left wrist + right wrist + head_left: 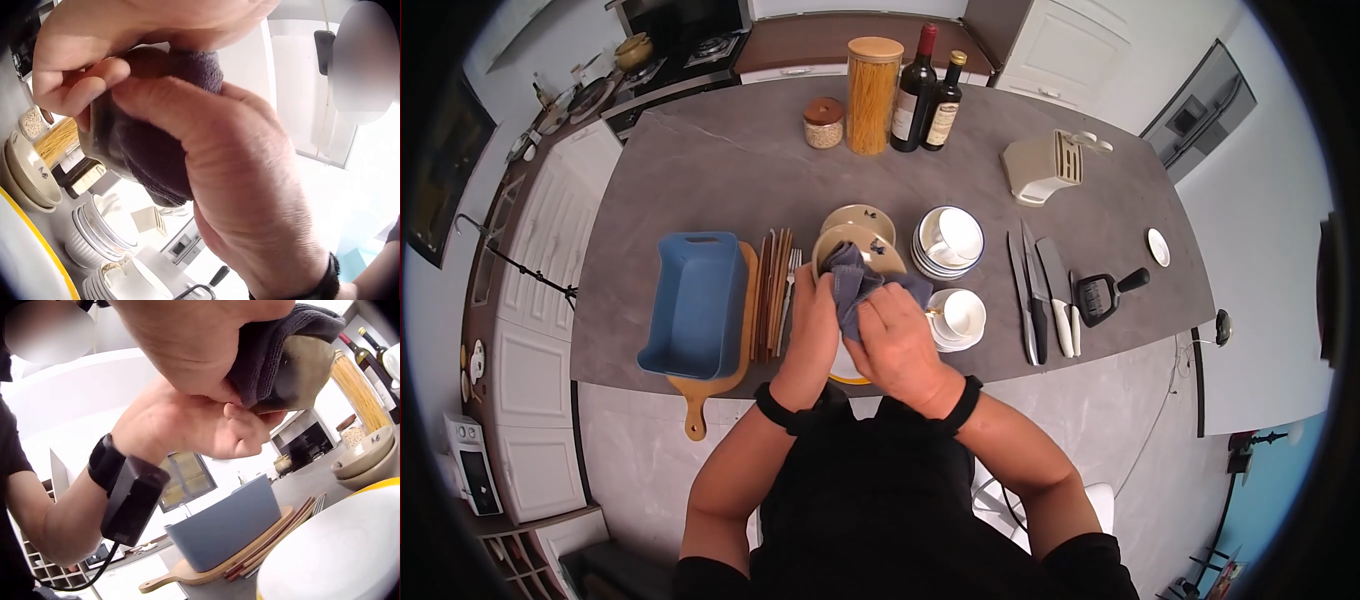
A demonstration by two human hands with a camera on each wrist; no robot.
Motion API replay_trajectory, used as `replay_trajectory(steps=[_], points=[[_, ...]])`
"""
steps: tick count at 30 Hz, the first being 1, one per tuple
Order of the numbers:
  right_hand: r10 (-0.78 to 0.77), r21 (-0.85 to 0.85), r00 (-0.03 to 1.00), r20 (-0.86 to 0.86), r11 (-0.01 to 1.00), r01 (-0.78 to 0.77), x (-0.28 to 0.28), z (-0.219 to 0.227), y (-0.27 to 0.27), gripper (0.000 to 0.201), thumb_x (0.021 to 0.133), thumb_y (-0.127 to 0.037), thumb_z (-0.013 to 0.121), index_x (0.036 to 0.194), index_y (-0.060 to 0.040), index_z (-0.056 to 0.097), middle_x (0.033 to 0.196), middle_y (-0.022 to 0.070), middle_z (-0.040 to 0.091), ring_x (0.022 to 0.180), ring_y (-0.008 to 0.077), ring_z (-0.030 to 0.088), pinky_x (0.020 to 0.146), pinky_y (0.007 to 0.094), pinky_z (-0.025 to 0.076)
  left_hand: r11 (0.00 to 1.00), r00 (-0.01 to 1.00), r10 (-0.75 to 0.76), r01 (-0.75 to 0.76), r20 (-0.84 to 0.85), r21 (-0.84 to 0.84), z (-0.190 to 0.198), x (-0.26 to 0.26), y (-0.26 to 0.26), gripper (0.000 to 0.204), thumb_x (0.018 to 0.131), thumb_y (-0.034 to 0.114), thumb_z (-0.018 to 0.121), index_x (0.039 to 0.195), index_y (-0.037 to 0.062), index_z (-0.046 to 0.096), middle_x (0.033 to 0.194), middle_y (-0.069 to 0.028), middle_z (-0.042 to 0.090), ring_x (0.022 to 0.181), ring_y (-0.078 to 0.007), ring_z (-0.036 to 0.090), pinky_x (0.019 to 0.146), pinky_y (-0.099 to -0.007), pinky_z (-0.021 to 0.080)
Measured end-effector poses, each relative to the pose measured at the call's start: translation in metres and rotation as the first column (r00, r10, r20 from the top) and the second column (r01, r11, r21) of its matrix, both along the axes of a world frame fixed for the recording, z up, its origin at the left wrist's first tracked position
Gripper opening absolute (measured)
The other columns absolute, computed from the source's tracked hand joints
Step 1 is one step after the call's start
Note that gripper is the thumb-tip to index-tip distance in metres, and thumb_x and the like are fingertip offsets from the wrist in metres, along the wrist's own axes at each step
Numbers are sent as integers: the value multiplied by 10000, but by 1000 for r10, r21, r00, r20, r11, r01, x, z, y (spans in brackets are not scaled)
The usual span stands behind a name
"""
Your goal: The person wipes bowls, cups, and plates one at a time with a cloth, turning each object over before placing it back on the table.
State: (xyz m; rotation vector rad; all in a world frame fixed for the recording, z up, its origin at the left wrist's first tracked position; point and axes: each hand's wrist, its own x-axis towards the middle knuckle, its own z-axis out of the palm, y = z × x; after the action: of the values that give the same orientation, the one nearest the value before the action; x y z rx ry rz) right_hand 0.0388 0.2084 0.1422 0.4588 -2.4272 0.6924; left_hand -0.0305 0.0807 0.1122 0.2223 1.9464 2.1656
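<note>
Raised over the near part of the table, my left hand (808,330) grips a beige bowl (832,243) with a small dark motif. A dark grey cloth (852,285) is bunched in my right hand (897,345), pressed against the bowl; in the left wrist view the cloth (156,153) covers much of its side. From the right wrist view, the bowl's outer wall (306,369) shows beyond the cloth. Behind the held bowl sit stacked beige bowls (37,165). A white plate with a yellow rim (331,544) lies below my hands.
Left are a blue baking dish (695,305) on a wooden board (694,425), chopsticks (772,290) and forks (790,290). Right stand white bowls (948,240), cups (960,315), knives (1040,290) and a black-handled tool (1100,298). Wine bottles (915,95), a pasta jar (874,100) and knife block (1042,168) stand behind.
</note>
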Motion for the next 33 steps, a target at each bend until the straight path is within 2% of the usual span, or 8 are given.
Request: replay_trajectory(steps=[3, 5, 7, 10, 18, 23, 24, 33], points=[[32, 2, 999, 36, 999, -32, 7, -2, -2, 387, 677, -35, 775, 1022, 44, 619, 1092, 209, 615, 951, 386, 595, 832, 459, 503, 988, 992, -124, 121, -28, -92, -14, -11, -15, 349, 1107, 357, 402, 1077, 73, 603, 966, -23, 586, 851, -102, 561, 744, -274, 463], [121, 89, 992, -20, 989, -119, 12, -1, 5, 407, 676, -47, 766, 1050, 36, 630, 1113, 189, 625, 984, 366, 608, 851, 445, 508, 937, 820, -312, 183, -480, -298, 0, -32, -39, 348, 1094, 341, 405, 1095, 70, 623, 975, -21, 612, 830, -105, 578, 717, -278, 478], [192, 174, 979, -65, 968, -178, 18, -1, 17, 431, 674, -56, 757, 1080, 30, 639, 1132, 168, 633, 1011, 348, 617, 873, 430, 510, 919, 850, -390, 333, 353, 213, 35, -33, -38, 291, 1046, 285, 457, 1113, 69, 641, 975, -27, 642, 831, -100, 619, 697, -276, 500], [254, 237, 962, -103, 945, -224, 22, -3, 26, 473, 671, -60, 750, 1125, 27, 650, 1144, 146, 636, 1019, 333, 621, 890, 416, 508, 839, 719, -463, 545, 519, -7, 66, -43, -61, 279, 1015, 259, 487, 1130, 66, 653, 994, -30, 657, 852, -108, 642, 713, -274, 515], [36, 83, 998, 58, 996, -41, 29, -6, -5, 376, 657, -49, 757, 1012, 10, 646, 1139, 191, 618, 1001, 362, 601, 842, 454, 483, 990, 996, 16, -28, 83, 136, -15, 24, -12, 219, 1044, 232, 493, 1124, 51, 588, 1023, -8, 589, 939, -85, 555, 803, -255, 474], [183, 215, 981, -63, 963, -165, 33, 1, 4, 391, 694, -66, 735, 1068, 17, 659, 1204, 156, 645, 1100, 317, 620, 956, 432, 503, 894, 913, -407, 405, 30, -190, 31, -17, -63, 273, 1034, 313, 498, 1021, 84, 646, 1004, -13, 632, 863, -95, 567, 773, -312, 488], [195, 213, 979, -62, 961, -178, 34, -1, 7, 404, 694, -60, 728, 1084, 20, 660, 1204, 151, 649, 1096, 312, 624, 957, 432, 505, 897, 824, -404, 441, 399, -3, 42, -24, -68, 294, 1014, 347, 523, 1013, 80, 645, 981, -15, 633, 839, -101, 569, 756, -312, 488], [89, 39, 996, -8, 995, -89, 31, -4, -9, 522, 590, -49, 786, 1089, 27, 656, 1136, 181, 629, 1004, 373, 623, 878, 475, 502, 971, 986, -123, 96, 114, 217, -32, 25, -34, 187, 1084, 231, 501, 1036, 94, 619, 1050, 8, 632, 1007, -98, 594, 907, -287, 496]])
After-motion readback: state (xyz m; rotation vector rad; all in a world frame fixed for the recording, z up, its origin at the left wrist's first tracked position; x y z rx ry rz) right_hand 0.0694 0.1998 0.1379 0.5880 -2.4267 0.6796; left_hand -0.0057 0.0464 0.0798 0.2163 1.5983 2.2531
